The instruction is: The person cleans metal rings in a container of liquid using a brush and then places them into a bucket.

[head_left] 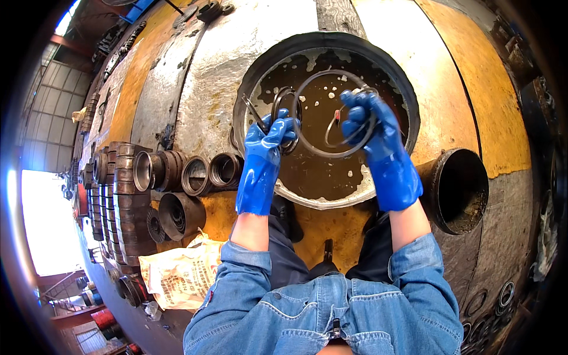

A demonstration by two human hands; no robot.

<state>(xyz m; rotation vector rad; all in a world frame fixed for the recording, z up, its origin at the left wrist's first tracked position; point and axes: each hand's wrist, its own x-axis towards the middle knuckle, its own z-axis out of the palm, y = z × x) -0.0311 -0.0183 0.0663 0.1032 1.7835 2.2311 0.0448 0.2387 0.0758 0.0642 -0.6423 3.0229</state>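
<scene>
Both my hands wear blue rubber gloves and hang over a round black tub (248,89) of murky brown liquid. My left hand (266,142) is closed around several dark metal rings (277,106), which stand up from its fingers. In my right hand (374,127) the fingers curl round a large thin grey ring (303,139), tilted toward the left hand. A thinner loop hangs at the same fingers, and a small red piece (337,115) shows inside the large ring; what it belongs to is unclear. Pale foam and bits float on the liquid.
Left of the tub stand dark metal cylinders (195,176) and stacked ribbed parts (125,201). A printed sack (183,272) lies near my left elbow. Right of the tub, a wide open metal pipe (460,190) rests on the floor. More rings (506,294) lie at the far right.
</scene>
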